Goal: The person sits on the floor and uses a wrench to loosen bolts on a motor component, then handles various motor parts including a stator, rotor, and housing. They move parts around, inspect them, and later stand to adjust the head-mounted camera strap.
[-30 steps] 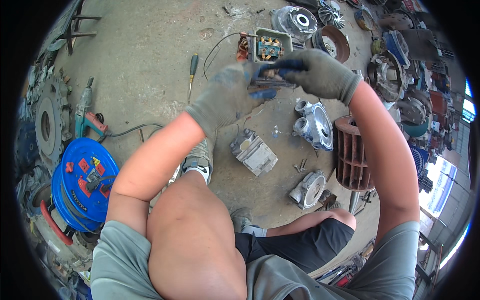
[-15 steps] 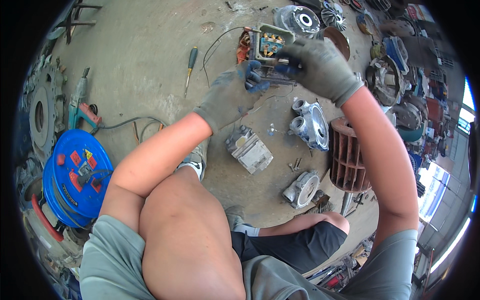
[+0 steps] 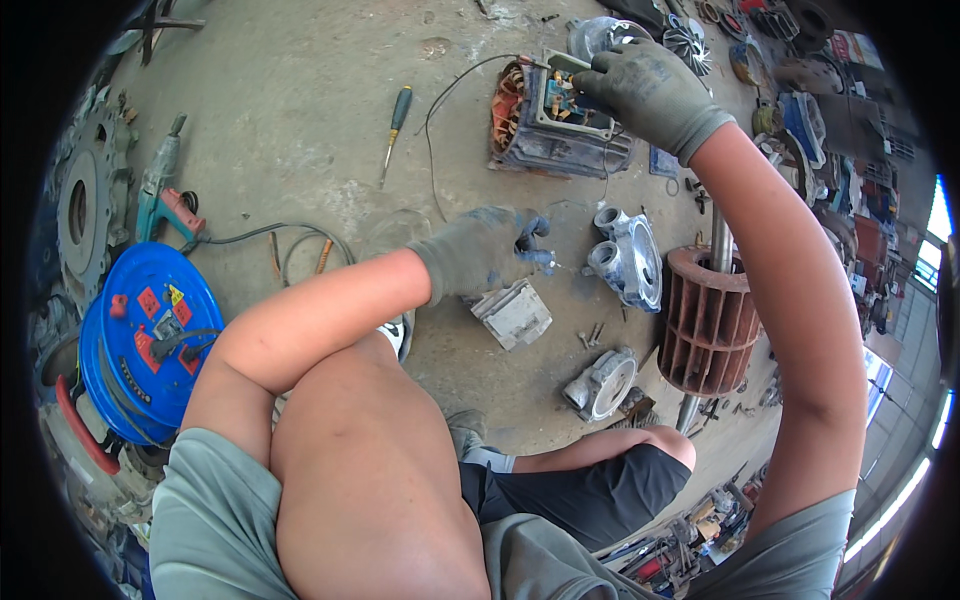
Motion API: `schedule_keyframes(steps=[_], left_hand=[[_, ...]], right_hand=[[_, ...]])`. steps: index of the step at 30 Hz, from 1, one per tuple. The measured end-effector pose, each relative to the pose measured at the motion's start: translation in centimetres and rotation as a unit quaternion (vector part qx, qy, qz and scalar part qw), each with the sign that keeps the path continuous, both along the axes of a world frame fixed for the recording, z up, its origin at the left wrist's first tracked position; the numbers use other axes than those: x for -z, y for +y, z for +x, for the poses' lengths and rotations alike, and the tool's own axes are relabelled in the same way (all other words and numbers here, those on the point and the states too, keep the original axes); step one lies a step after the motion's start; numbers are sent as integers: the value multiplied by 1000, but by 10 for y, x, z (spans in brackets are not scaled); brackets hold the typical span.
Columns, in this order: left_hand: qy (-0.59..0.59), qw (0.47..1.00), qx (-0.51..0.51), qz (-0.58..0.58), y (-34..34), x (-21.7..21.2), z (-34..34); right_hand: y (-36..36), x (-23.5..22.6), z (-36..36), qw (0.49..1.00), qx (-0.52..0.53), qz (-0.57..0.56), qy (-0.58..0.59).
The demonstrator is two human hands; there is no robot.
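My right hand [image 3: 645, 95], in a grey work glove, reaches over the open terminal box [image 3: 606, 128] on top of a motor housing [image 3: 560, 155]. Its fingers are bent together at the teal terminal block [image 3: 562, 98]; whatever is between them is hidden. Orange-red windings [image 3: 507, 105] show at the housing's left end, and a thin black cable [image 3: 432, 130] runs from the box across the floor. Lower down, my left hand [image 3: 485, 252], gloved too, hovers apart from the motor above a grey metal block [image 3: 513, 315]. Its blue-stained fingers are curled closed; what they hold cannot be made out.
A screwdriver [image 3: 397, 125] lies left of the motor. At the far left are a power tool [image 3: 165, 205] and a blue cable reel [image 3: 165, 330]. On the right stand a pump-like casting [image 3: 628, 258], a brown ribbed rotor [image 3: 708, 325] and a smaller round casting [image 3: 605, 385].
My left hand has drawn back from the motor, toward my body. My right hand has moved slightly up over the terminal box, and more of the motor housing now shows.
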State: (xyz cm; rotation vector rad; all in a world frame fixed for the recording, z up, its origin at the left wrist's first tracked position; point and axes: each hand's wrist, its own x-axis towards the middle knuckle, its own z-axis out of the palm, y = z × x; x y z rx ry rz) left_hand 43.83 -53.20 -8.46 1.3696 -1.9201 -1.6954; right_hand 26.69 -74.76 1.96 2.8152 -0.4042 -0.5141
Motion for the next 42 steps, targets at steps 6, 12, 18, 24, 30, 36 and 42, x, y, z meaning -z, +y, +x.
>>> schedule_keyframes(steps=[6,12,18,24,30,36,42], left_hand=[[10,1000,7,1,3,3,4],[27,999,2,-45,6,10,8],[24,999,-4,-25,7,12,4],[-14,1000,9,-12,6,8,-5],[-89,977,64,-183,12,8,-21],[-82,935,240,-248,18,17,-39],[-92,847,415,-320,39,32,-53]], right_hand=[[-5,6,5,999,-18,6,38],[-3,6,22,996,-8,10,88],[21,-44,10,977,106,81,-167],[142,-57,-84,796,369,108,-467],[321,12,-136,358,682,271,-577],[386,61,-146,323,785,369,-380],[392,90,-131,444,782,368,-237]])
